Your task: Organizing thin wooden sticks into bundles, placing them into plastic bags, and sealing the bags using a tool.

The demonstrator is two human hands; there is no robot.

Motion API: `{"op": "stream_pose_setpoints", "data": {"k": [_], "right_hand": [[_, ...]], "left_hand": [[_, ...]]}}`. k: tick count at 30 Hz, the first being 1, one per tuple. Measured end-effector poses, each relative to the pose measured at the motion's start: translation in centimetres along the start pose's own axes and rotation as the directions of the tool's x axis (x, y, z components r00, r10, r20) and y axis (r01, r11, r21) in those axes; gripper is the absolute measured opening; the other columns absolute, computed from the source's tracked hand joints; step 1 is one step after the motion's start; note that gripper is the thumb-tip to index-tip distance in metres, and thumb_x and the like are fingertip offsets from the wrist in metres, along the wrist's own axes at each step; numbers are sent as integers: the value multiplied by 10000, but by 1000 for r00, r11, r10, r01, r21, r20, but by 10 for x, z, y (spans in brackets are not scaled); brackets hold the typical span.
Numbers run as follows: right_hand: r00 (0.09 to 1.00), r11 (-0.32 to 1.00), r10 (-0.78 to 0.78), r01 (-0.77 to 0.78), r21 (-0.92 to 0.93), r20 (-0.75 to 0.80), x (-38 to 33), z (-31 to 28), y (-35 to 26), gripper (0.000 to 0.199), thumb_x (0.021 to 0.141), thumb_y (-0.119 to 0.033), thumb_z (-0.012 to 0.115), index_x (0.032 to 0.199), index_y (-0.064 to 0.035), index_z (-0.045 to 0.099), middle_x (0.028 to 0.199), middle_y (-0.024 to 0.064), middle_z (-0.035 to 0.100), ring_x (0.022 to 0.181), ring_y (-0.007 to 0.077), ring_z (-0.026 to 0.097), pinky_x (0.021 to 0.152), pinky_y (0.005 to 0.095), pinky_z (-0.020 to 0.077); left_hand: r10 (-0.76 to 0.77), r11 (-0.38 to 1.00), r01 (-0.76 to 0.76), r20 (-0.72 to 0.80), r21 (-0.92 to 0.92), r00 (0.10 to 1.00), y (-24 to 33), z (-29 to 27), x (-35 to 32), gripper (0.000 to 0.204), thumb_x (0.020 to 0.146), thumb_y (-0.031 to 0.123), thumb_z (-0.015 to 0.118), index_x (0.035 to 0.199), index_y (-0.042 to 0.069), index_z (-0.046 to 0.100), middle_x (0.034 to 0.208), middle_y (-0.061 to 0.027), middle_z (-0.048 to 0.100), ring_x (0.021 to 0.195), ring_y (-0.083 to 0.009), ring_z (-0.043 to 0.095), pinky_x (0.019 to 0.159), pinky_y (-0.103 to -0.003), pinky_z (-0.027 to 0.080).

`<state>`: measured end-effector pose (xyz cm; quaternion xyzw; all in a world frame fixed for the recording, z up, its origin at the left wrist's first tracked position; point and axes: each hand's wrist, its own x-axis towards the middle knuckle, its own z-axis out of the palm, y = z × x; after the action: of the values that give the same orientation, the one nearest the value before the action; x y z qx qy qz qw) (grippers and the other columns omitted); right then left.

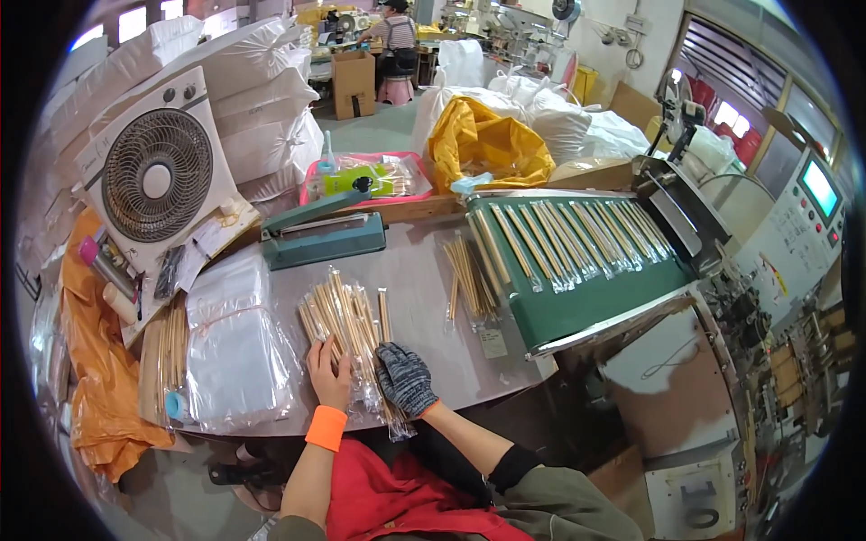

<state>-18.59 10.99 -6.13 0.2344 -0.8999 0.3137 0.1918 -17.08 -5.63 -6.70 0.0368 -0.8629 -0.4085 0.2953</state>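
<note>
A loose pile of wooden chopsticks in clear wrappers (347,311) lies on the grey tabletop before me, its sticks fanned unevenly toward the far side. My bare left hand (328,371), with an orange wristband, grips the pile's left side with bent fingers. Against its right side, my right hand (406,377) in a grey knitted glove curls its fingers round the near part. Some wrapped ends stick out below, between my wrists. A smaller group of wrapped chopsticks (469,281) lies apart to the right, beside the green conveyor belt (577,311).
Wrapped chopsticks lie in a row on the belt. A green bag sealer (325,242) stands at the table's back, near a pink tray (415,167) and a yellow sack (451,135). Left are stacked clear bags (234,352) and a fan (158,176). A person (399,41) sits far off.
</note>
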Motion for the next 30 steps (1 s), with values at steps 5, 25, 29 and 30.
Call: {"op": "stream_pose_setpoints", "data": {"k": [5, 25, 29, 30], "right_hand": [[996, 986, 15, -1, -165, 85, 52, -24, 26, 293, 771, -230, 558, 1002, -53, 593, 1065, 174, 594, 1034, 329, 534, 893, 422, 427], [996, 958, 81, -85, -274, -28, -3, -27, 18, 530, 693, -222, 605, 1185, -47, 515, 1254, 223, 470, 1114, 385, 468, 959, 466, 358], [998, 972, 66, -66, -225, -11, -4, -29, 21, 552, 674, -206, 614, 1194, -52, 515, 1252, 216, 476, 1118, 384, 465, 969, 461, 360], [998, 973, 61, -62, -222, -11, -5, -29, 22, 556, 666, -198, 617, 1193, -53, 518, 1250, 212, 479, 1119, 381, 465, 971, 458, 362]], "left_hand": [[-2, 999, 3, -18, 40, 1000, -4, -9, -2, 439, 785, 214, 607, 1183, 42, 542, 1201, -218, 460, 1131, -370, 416, 981, -420, 322], [32, 997, -34, 19, 68, 999, 2, 0, -2, 453, 762, 217, 639, 1176, 56, 549, 1163, -195, 475, 1104, -361, 431, 956, -425, 344], [40, 996, -41, 11, 81, 999, 0, -1, -3, 445, 767, 216, 632, 1173, 53, 550, 1161, -196, 476, 1098, -360, 433, 955, -421, 345], [37, 996, -37, 11, 78, 999, 0, -2, -3, 443, 768, 216, 631, 1172, 53, 551, 1162, -195, 477, 1097, -360, 434, 955, -420, 345]]}}
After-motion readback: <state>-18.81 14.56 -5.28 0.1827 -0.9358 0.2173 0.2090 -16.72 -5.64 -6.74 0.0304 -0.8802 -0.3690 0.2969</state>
